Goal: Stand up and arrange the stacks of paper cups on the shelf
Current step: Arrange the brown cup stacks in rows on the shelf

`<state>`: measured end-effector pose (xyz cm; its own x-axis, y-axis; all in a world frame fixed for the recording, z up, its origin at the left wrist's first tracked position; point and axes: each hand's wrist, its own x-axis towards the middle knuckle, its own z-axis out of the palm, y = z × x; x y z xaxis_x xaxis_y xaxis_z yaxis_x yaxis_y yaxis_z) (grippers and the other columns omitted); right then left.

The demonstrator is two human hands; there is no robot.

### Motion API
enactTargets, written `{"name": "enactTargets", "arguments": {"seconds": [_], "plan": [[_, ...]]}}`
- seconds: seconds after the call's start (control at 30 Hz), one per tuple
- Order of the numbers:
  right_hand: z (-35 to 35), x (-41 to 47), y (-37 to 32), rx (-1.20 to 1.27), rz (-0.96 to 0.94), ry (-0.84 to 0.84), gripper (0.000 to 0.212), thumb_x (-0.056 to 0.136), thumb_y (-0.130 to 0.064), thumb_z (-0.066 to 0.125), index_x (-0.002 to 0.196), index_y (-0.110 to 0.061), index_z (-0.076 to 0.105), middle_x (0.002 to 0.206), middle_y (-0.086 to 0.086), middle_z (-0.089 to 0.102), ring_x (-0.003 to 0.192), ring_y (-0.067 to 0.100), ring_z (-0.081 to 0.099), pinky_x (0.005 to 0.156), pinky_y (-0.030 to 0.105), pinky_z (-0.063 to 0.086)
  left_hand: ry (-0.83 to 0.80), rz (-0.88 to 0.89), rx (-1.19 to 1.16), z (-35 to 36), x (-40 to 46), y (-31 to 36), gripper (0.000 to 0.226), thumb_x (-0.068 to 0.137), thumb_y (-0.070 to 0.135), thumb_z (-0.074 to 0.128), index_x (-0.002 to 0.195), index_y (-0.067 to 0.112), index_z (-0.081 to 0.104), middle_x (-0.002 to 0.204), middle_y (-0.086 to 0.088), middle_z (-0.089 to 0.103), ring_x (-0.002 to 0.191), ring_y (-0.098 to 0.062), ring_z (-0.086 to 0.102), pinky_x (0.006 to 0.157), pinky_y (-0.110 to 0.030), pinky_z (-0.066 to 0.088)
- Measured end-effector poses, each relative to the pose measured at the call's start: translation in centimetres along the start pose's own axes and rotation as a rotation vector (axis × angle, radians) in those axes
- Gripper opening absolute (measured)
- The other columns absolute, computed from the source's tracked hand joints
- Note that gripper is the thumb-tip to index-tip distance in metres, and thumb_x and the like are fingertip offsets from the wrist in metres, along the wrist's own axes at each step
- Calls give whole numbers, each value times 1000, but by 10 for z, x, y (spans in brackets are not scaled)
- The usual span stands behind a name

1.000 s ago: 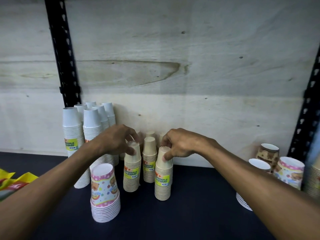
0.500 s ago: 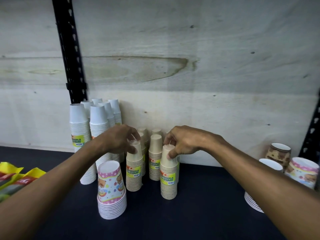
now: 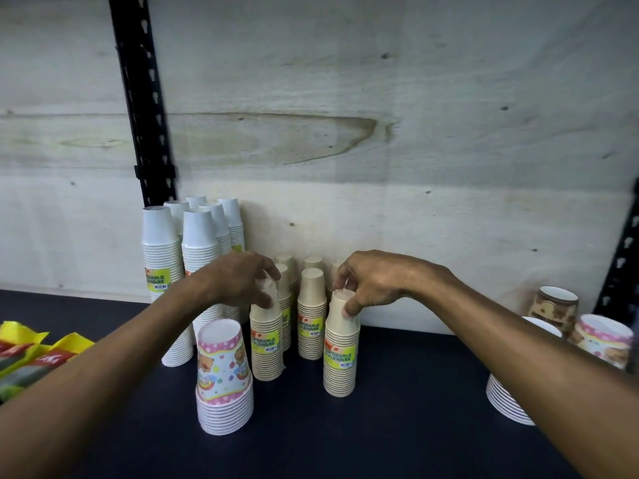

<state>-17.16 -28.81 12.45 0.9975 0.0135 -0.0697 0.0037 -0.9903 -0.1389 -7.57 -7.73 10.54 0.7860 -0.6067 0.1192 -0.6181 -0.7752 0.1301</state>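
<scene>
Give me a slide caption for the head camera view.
Left hand and right hand each grip a beige paper cup stack upright on the dark shelf.

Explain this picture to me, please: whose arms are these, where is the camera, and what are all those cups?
No machine here: a person wears a camera on the head, looking down at both bare arms. The left hand grips the top of one beige cup stack; the right hand pinches the top of another beige stack. Both stacks stand upside down on a dark shelf. Nearby stand tall white stacks, a pink cartoon-printed stack, more printed cups at the right, and yellow packets at the left.
</scene>
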Motion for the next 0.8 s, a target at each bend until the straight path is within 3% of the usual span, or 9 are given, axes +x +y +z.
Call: {"name": "enactTargets", "arguments": {"seconds": [0.3, 0.5, 0.8], "plan": [[-4, -5, -1, 0, -5, 8, 47, 82, -31, 80, 125, -21, 64, 123, -1, 66, 109, 19, 62, 95, 36, 52, 58, 17, 42, -13, -4, 7, 54, 78, 39, 79, 127, 30, 61, 127, 5, 63, 88, -8, 53, 82, -27, 45], [-20, -24, 5, -1, 17, 77, 50, 87, -36, 73, 134, -22, 59, 131, -2, 61, 115, 19, 58, 88, 28, 47, 103, 16, 48, -26, -7, 22, 56, 77, 39, 80, 128, 32, 58, 128, 7, 61, 91, -9, 54, 89, -34, 51], [-50, -83, 58, -3, 176, 164, 52, 86, -41, 75, 132, -24, 59, 125, -6, 63, 102, 15, 58, 82, 28, 43, 109, 105, 32, -41, 9, 85, 56, 77, 44, 78, 129, 35, 57, 127, 10, 61, 106, -13, 62, 90, -34, 50]]}}
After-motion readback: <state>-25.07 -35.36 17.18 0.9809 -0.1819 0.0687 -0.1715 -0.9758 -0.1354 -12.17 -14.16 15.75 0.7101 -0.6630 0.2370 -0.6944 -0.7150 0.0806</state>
